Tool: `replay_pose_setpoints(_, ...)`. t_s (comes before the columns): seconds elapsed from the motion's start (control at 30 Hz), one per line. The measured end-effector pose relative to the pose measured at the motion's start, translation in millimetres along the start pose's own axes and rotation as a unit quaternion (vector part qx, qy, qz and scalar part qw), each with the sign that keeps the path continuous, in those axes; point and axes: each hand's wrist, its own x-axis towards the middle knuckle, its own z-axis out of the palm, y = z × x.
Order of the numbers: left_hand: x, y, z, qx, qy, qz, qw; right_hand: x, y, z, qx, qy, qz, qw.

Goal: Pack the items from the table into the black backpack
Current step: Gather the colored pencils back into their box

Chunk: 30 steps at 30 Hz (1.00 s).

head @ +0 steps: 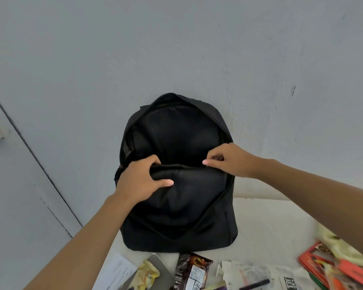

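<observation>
The black backpack (177, 214) stands on the table against the grey wall, its main compartment unzipped and gaping. My left hand (142, 180) grips the left part of the front flap's rim, thumb lying over the fabric. My right hand (228, 160) pinches the rim on the right side. The inside looks dark and I cannot tell what it holds. Along the table's near edge lie a dark brown snack packet (192, 271), a small yellow packet (148, 274), a grey notebook (161, 266), papers (118, 273) and a dark pen (255, 284).
A red and orange box (333, 268) and a pale yellow bag (333, 240) lie at the right. Crumpled clear wrapping and a printed sheet (260, 273) sit near the pen. The grey wall (176, 49) rises right behind the backpack. The table's left edge drops off beside my left forearm.
</observation>
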Motion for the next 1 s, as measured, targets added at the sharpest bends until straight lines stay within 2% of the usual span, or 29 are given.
replay_pose_setpoints(0.07,5.3,-0.3,4.3,0.020,0.020,0.021,0.999,-9.9,4.1,2.3,0.033,-0.019,0.019,0.999)
replay_pose_setpoints(0.13,8.4,-0.7,8.5,0.101,0.025,0.068,0.992,-20.6,7.7,7.6,-0.001,-0.045,0.021,0.999)
replay_pose_setpoints(0.3,3.8,4.8,9.9,0.228,-0.083,0.138,0.960,-33.7,3.0,26.4,-0.157,0.022,-0.014,0.987)
replay_pose_setpoints(0.4,0.9,14.0,13.6,0.239,-0.034,0.152,0.958,-36.9,-9.8,37.3,-0.228,0.064,-0.027,0.971)
replay_pose_setpoints(0.47,-3.0,19.3,19.2,0.242,-0.007,0.152,0.958,-41.6,-12.6,40.1,-0.230,0.078,-0.013,0.970)
replay_pose_setpoints(0.6,-13.5,21.3,34.3,0.214,0.027,0.149,0.965,-55.6,-10.1,38.9,-0.141,0.065,0.024,0.988)
replay_pose_setpoints(0.7,-19.9,27.5,34.5,0.192,0.014,0.154,0.969,-77.6,-5.4,29.3,-0.077,0.076,0.031,0.994)
replay_pose_setpoints(0.77,-25.7,38.9,32.7,0.133,0.004,0.170,0.977,-96.3,1.7,19.3,-0.025,0.118,0.051,0.991)
replay_pose_setpoints(0.83,-35.5,56.9,31.0,0.018,0.013,0.188,0.982,-116.3,5.9,10.6,0.032,0.168,0.077,0.982)
replay_pose_setpoints(0.9,-49.5,83.4,31.3,-0.077,0.020,0.205,0.975,-138.0,4.4,3.0,0.081,0.220,0.103,0.967)
replay_pose_setpoints(1.0,-74.2,128.3,40.4,-0.159,-0.012,0.221,0.962,-175.1,8.1,-3.6,0.153,0.300,0.126,0.933)
